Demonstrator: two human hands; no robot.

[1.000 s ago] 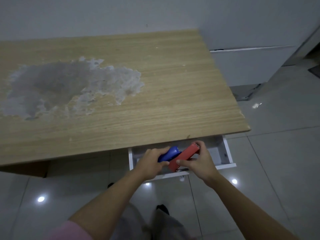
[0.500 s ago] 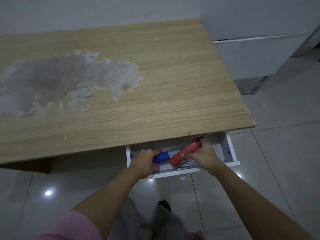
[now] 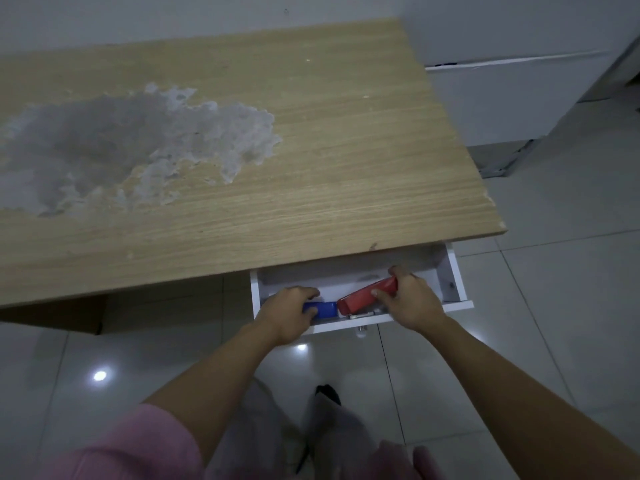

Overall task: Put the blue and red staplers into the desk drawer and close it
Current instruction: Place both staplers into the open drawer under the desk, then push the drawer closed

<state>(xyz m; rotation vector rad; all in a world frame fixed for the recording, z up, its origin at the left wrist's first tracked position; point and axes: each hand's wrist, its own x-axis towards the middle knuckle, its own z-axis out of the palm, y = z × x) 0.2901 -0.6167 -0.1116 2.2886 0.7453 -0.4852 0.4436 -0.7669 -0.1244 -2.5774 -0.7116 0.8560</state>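
A white desk drawer (image 3: 453,271) stands pulled out under the front right edge of the wooden desk (image 3: 311,150). My left hand (image 3: 287,313) is inside the drawer's left part, closed around the blue stapler (image 3: 323,309), of which only one end shows. My right hand (image 3: 412,299) grips the far end of the red stapler (image 3: 363,299), which lies slanted low in the drawer's middle, its near end beside the blue one. Both staplers are inside the drawer walls.
The desk top carries a large grey worn patch (image 3: 104,147) at the left. A small knob (image 3: 361,330) hangs under the drawer front. White cabinets (image 3: 502,98) stand to the right on a glossy tiled floor (image 3: 554,323). My legs are below the drawer.
Both hands have gone lower and deeper into the drawer with the staplers. The blue stapler has moved left, apart from the red one, which now lies flatter.
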